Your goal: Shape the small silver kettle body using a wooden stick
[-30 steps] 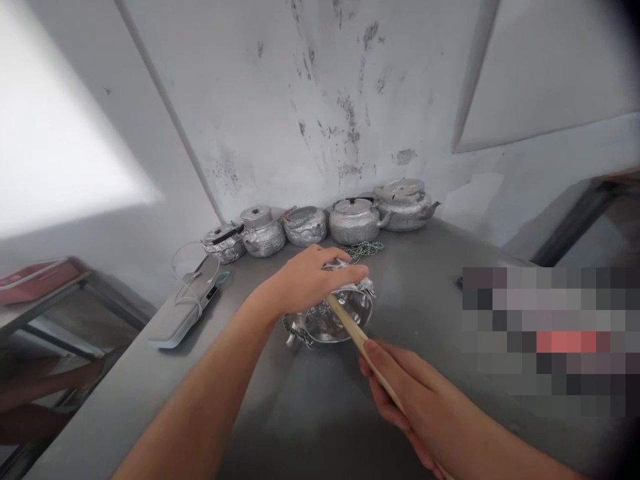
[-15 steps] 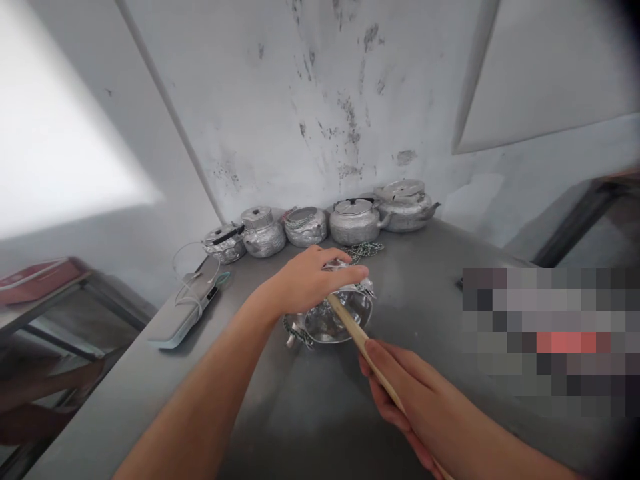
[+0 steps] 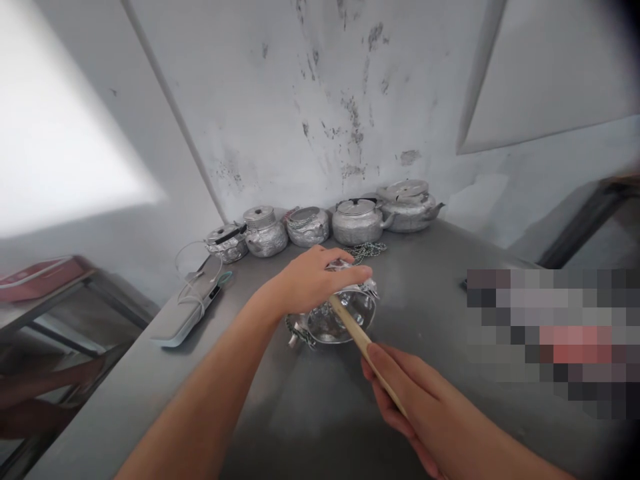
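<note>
A dented, silvery metal pot (image 3: pixel 345 327) is in front of me on the grey table, its open mouth facing me. My left hand (image 3: pixel 320 277) grips its far left side, thumb stretched over the opening. Patterned cord (image 3: pixel 303 335) is tied at the pot's left side. My right hand (image 3: pixel 400 387) is closed around a pale wooden stick (image 3: pixel 351 325). The stick slants up and left over the mouth, and its far end disappears beneath my left hand, so I cannot tell what it touches.
Several dented metal pots and kettles line the wall, among them a lidded kettle (image 3: pixel 357 223). A loose cord (image 3: pixel 369 251) lies before it. To the left lies a flat grey device (image 3: pixel 185 313) with a white cable. A pink tray (image 3: pixel 40 277) sits on a side bench.
The whole view has shifted slightly. Both hands, the wooden stick and the pot keep nearly the same positions relative to each other.
</note>
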A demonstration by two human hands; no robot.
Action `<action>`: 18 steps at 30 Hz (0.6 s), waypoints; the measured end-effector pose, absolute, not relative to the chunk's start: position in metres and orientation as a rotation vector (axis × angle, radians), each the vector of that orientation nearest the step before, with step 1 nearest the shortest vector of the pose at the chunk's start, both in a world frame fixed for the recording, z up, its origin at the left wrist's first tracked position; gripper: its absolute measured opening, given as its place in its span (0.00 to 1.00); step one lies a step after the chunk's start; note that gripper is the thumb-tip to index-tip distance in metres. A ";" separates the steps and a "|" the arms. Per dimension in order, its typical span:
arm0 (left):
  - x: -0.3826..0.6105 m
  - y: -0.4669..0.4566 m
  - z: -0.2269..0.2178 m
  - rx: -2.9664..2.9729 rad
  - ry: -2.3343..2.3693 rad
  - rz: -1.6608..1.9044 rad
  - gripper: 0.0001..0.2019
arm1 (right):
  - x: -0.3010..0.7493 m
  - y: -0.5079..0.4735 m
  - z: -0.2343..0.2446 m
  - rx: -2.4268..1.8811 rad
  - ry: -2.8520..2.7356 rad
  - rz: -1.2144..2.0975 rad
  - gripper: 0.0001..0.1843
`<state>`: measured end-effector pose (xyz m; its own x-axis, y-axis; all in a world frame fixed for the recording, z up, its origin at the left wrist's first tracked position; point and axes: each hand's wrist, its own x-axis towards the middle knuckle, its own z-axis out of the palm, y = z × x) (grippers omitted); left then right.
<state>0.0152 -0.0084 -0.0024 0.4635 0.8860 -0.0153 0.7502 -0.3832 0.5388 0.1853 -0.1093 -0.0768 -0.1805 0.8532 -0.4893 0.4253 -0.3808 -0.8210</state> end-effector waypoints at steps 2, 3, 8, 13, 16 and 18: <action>0.015 -0.009 -0.002 2.244 1.347 0.376 0.27 | 0.186 -0.110 -0.076 -1.767 -1.509 1.568 0.24; 0.015 -0.009 -0.002 2.245 1.334 0.377 0.26 | 0.186 -0.110 -0.075 -1.804 -1.507 1.583 0.24; 0.014 -0.008 -0.003 2.236 1.339 0.405 0.27 | 0.186 -0.109 -0.071 -1.747 -1.477 1.596 0.23; 0.015 -0.007 -0.003 2.226 1.319 0.398 0.25 | 0.184 -0.107 -0.073 -1.781 -1.443 1.658 0.24; 0.014 -0.007 -0.004 2.225 1.343 0.410 0.26 | 0.184 -0.108 -0.073 -1.778 -1.447 1.615 0.24; 0.014 -0.007 -0.005 2.227 1.339 0.417 0.26 | 0.184 -0.109 -0.071 -1.840 -1.444 1.641 0.23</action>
<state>0.0139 -0.0066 -0.0050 0.4681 0.8837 0.0028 0.7291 -0.3881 0.5637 0.1839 -0.1087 -0.0709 -0.1471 0.7992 -0.5828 0.4768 -0.4590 -0.7497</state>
